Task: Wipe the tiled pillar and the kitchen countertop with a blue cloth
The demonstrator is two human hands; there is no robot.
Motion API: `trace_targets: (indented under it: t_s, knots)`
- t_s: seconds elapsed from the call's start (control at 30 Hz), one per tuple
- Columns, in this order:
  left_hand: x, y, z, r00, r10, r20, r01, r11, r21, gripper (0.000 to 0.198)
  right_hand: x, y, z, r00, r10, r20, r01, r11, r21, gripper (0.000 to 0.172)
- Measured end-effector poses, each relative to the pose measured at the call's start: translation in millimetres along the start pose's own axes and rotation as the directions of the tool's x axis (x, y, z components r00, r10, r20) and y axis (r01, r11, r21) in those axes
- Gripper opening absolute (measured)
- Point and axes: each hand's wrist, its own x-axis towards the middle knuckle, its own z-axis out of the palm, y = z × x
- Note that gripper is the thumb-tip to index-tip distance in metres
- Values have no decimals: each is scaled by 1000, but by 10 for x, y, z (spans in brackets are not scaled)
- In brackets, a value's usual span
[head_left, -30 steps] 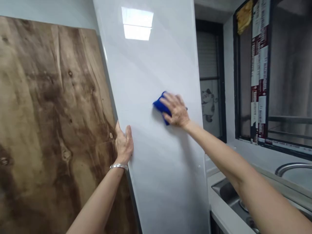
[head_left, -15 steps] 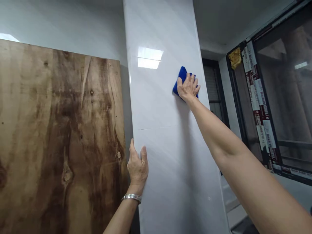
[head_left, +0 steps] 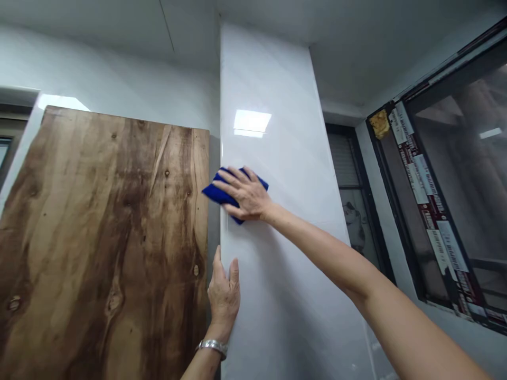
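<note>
A glossy white tiled column [head_left: 285, 158] rises in front of me to the ceiling. My right hand [head_left: 249, 196] presses a folded blue cloth [head_left: 222, 194] flat against it, fingers spread over the fabric. One corner of the cloth sticks out past the column's left edge. Lower down, my left hand [head_left: 224, 293] rests on that same left edge, thumb on the front face and fingers round the side. It holds no loose object, and a silver bracelet [head_left: 214, 345] circles its wrist.
A large wooden board [head_left: 106, 237] stands close on the left, near the column. To the right are a narrow dark-framed window [head_left: 350, 179] and a larger window [head_left: 459, 174] with taped frame and yellow foam [head_left: 379, 124] at its corner.
My right hand has swept the blue cloth left and down across the column to its left edge. My left hand keeps its place on the edge. The view has tilted upward, showing more ceiling.
</note>
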Motion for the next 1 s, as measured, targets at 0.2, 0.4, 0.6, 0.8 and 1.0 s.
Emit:
trace_targets:
  t_s: [0.2, 0.4, 0.6, 0.8, 1.0]
  knots:
    - [-1, 31, -32, 998, -41, 38, 41, 999, 10, 75, 108, -14, -53, 990, -130, 61, 129, 991, 32, 61]
    - [-5, -40, -27, 999, -38, 25, 38, 999, 10, 76, 770, 397, -38, 994, 108, 35, -110, 993, 35, 58]
    - [-14, -88, -32, 999, -35, 23, 35, 999, 1, 75, 1228, 1047, 65, 962, 271, -26, -268, 959, 88, 67]
    - [-2, -107, -53, 999, -34, 16, 33, 999, 19, 79, 1126, 1811, 70, 889, 448, -96, -435, 890, 137, 75]
    - [32, -131, -61, 998, -65, -6, 65, 995, 70, 84, 582, 2365, -68, 793, 593, -142, -582, 805, 112, 72]
